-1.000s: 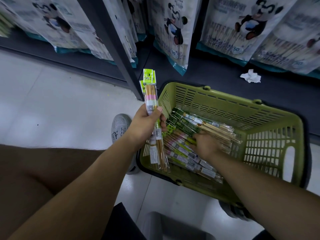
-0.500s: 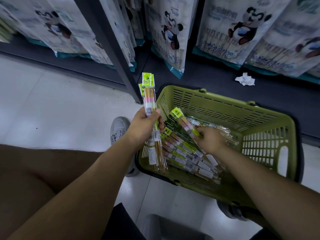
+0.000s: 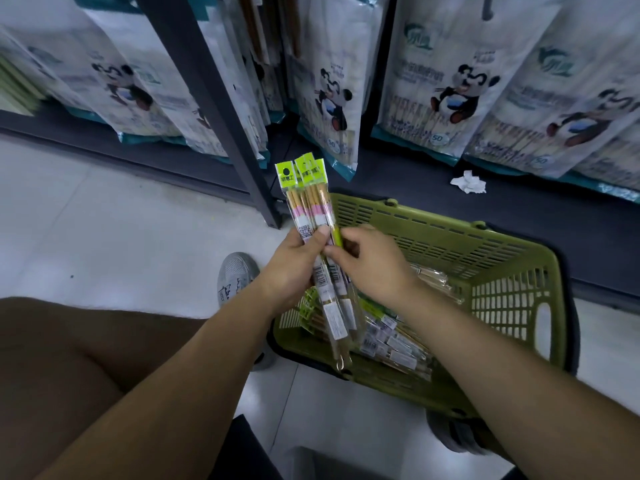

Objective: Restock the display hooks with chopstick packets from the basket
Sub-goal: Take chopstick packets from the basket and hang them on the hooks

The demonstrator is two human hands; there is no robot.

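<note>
My left hand (image 3: 294, 268) grips a bunch of chopstick packets (image 3: 308, 202), upright, with green header cards and pink bands, above the left end of the green basket (image 3: 512, 271). My right hand (image 3: 370, 268) is pressed against the same bunch from the right, its thumb and fingers pinching a packet with a green stripe. More chopstick packets (image 3: 394, 344) lie in the bottom of the basket on the floor. No display hooks are visible.
A dark shelf upright (image 3: 221, 109) stands just behind the bunch. Large panda-printed bags (image 3: 450, 81) hang along the shelving. A crumpled white tissue (image 3: 467, 181) lies on the dark shelf base. My grey shoe (image 3: 235, 275) is left of the basket.
My right hand lifted a packet out of the basket and brought it left to the bunch in my left hand. The bunch rose a little, and the camera tilted up.
</note>
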